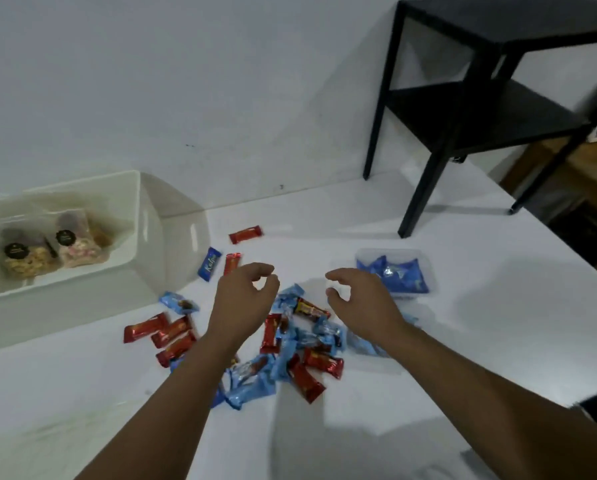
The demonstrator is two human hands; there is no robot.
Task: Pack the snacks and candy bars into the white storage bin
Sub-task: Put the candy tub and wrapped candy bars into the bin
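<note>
The white storage bin stands at the left and holds two clear snack bags with black round labels. Several red candy bars and light blue wrapped candies lie scattered on the white table. A dark blue bar and a lone red bar lie nearer the bin. My left hand hovers over the pile, fingers curled apart, holding nothing. My right hand hovers beside it, also empty and apart, just left of a clear tray of blue packets.
A black side table stands on the table's far right, its legs near the clear tray. A white wall runs behind the bin. The table's right edge drops off to wooden furniture.
</note>
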